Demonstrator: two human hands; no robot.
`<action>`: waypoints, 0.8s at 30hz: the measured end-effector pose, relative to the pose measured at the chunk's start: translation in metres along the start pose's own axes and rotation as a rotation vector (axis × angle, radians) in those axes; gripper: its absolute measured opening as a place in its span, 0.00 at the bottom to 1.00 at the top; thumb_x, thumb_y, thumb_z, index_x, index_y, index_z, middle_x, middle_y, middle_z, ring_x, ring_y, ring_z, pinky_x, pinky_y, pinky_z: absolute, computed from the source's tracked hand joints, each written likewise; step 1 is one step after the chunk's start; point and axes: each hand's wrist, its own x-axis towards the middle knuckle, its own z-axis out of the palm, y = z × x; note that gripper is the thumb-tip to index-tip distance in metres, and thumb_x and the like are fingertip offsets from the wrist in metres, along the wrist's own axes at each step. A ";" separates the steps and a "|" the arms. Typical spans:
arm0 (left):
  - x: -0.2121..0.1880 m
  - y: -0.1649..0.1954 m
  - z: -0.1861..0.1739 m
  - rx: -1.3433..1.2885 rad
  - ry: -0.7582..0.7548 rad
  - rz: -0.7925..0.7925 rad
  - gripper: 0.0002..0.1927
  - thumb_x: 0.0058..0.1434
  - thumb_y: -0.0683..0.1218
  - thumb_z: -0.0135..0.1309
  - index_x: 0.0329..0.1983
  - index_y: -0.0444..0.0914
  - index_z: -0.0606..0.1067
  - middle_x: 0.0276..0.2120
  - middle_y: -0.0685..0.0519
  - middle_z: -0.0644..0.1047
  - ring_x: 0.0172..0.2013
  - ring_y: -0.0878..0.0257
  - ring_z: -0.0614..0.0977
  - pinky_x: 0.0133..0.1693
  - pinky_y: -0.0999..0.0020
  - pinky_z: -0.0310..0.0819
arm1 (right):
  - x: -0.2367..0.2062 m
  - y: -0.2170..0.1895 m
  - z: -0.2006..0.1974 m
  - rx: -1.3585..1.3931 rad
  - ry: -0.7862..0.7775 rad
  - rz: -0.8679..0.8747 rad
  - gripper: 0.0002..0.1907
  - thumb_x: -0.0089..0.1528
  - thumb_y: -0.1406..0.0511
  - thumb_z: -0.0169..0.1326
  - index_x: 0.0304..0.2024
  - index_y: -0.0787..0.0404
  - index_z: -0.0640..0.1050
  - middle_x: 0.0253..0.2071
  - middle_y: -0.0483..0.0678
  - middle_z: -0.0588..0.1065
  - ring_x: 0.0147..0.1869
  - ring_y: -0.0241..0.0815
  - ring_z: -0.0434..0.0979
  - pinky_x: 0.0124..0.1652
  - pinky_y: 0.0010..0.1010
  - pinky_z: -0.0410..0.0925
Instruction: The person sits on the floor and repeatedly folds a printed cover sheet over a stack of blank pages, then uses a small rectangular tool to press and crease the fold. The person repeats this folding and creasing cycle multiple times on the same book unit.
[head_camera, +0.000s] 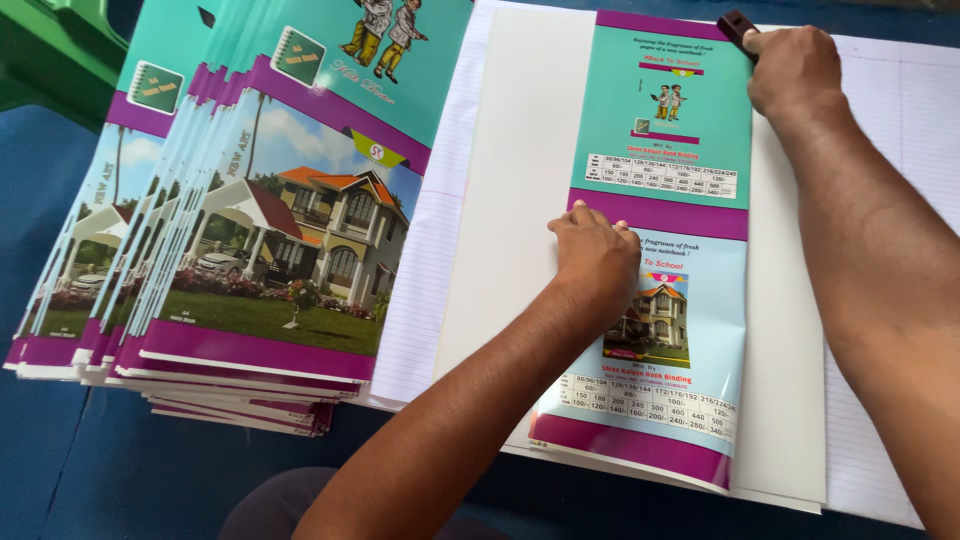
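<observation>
My left hand flat, fingers spread, pinning glossy cover sheet on open ruled pages. Right hand closed on small dark tool, maybe a stapler. Sheet thin, floppy, slick; grip edges. Notebook stack left.

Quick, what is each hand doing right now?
Left hand: holds nothing, fingers pressed flat on the printed cover sheet.
Right hand: closed on a small dark tool.

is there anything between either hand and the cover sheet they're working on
Nothing visible. The left hand presses straight down on the printed cover sheet, and the right hand rests at its top right corner, gripping a small dark tool.
</observation>
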 end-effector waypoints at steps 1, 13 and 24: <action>0.001 -0.003 0.003 -0.002 0.010 -0.006 0.37 0.60 0.53 0.60 0.70 0.35 0.64 0.61 0.30 0.68 0.65 0.34 0.65 0.59 0.35 0.62 | 0.002 -0.002 0.002 -0.045 -0.006 -0.013 0.25 0.62 0.72 0.58 0.61 0.52 0.80 0.46 0.60 0.80 0.49 0.61 0.80 0.51 0.46 0.71; 0.013 -0.018 0.008 -0.026 0.041 0.001 0.30 0.63 0.52 0.56 0.65 0.35 0.68 0.53 0.39 0.74 0.57 0.43 0.71 0.52 0.41 0.70 | -0.026 -0.009 -0.015 0.054 -0.170 0.093 0.23 0.63 0.69 0.58 0.60 0.46 0.81 0.46 0.60 0.80 0.49 0.58 0.81 0.53 0.45 0.72; 0.024 -0.023 0.008 -0.084 0.135 -0.038 0.22 0.68 0.48 0.48 0.65 0.41 0.70 0.53 0.42 0.74 0.58 0.46 0.70 0.54 0.40 0.67 | -0.074 -0.014 -0.036 0.218 -0.207 0.144 0.24 0.64 0.70 0.59 0.61 0.43 0.79 0.51 0.56 0.80 0.48 0.53 0.82 0.52 0.40 0.73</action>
